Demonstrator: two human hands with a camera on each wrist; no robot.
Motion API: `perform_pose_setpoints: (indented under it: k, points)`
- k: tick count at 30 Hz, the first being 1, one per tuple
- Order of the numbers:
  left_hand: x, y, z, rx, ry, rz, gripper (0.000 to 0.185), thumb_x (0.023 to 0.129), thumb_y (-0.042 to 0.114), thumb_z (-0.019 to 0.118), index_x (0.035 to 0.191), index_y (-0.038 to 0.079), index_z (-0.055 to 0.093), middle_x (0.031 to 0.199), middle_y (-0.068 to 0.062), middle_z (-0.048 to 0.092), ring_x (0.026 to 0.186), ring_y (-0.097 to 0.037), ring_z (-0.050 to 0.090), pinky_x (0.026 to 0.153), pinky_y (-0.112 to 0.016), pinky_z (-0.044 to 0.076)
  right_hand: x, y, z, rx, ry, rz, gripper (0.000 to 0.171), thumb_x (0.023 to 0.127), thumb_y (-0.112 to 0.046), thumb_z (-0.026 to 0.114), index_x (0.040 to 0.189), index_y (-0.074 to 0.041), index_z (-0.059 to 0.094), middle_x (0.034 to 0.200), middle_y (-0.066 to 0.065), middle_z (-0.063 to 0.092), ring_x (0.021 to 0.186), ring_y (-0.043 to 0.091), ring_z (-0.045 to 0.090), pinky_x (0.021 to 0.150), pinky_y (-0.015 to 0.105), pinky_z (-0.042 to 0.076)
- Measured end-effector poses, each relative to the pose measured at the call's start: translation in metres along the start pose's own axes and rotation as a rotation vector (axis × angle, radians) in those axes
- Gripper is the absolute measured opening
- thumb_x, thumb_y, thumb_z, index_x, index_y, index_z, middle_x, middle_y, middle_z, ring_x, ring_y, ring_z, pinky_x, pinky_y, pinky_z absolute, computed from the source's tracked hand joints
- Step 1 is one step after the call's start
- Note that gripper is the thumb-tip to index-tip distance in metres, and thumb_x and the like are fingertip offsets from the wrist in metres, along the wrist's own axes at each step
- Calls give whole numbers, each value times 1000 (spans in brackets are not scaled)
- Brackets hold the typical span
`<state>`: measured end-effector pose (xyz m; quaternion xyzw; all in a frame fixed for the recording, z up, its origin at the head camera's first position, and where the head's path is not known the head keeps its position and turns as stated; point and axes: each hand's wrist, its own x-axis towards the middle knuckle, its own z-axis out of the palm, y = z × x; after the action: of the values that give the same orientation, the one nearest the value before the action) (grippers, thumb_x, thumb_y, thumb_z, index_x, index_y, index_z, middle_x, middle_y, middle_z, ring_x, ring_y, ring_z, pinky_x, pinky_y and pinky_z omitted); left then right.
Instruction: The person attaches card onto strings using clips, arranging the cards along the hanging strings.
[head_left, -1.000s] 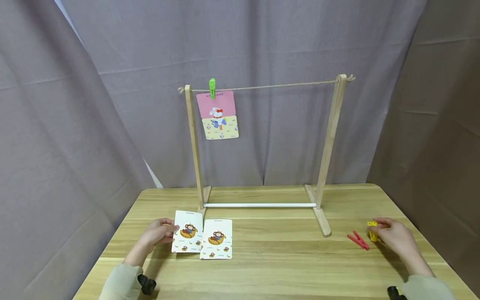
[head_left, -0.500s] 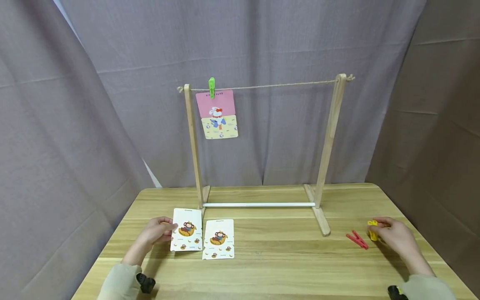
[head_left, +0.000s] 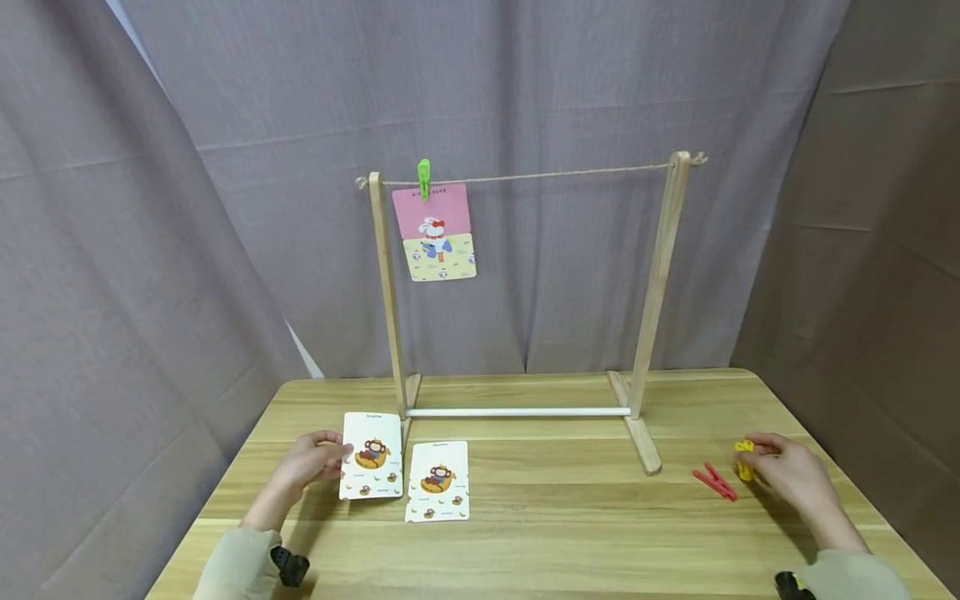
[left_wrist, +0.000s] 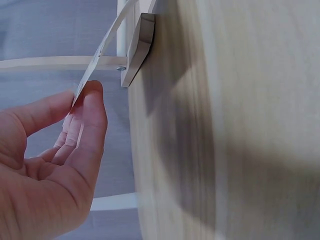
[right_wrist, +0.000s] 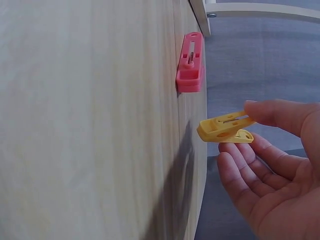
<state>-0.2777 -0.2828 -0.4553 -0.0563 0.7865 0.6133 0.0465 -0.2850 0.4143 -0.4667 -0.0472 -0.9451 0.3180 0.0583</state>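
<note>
The left hand (head_left: 311, 463) has lifted its pinched monkey card (head_left: 371, 456) off the bench (head_left: 570, 533), while the right hand (head_left: 791, 477) still pinches the yellow peg (head_left: 744, 460).

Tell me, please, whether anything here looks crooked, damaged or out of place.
Nothing looks damaged or spilled. The hanging card is pinned by one green peg near its left corner, so it hangs slightly tilted on the string. The red peg lies on the table.
</note>
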Motion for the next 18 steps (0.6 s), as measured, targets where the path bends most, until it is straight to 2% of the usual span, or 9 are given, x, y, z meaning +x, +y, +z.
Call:
perform_pose_setpoints:
  k: [6,13,18]
  points:
    - [2,7,-1,3,20,11,26,96,7,64,112,-10,53,85,-5,61,68,-12,60,67,-29,59,0,0,-1,5,31,-10,63,98,-40,62,131,13,54,119,35,60,106,53,57,80,56,48]
    - [5,14,-2,-4,35,1,29,96,7,65,115,-10,52,85,-5,62,67,-11,63,68,-29,59,1,2,-4,24,6,3,67,100,-44,59,135,13,51,124,36,57,108,52,56,81,56,48]
    - [5,20,-3,-4,41,14,29,96,6,64,115,-11,52,84,-5,61,67,-10,62,67,-27,59,-1,2,-3,21,54,-19,62,98,-40,62,130,13,55,117,32,62,104,49,59,75,45,48]
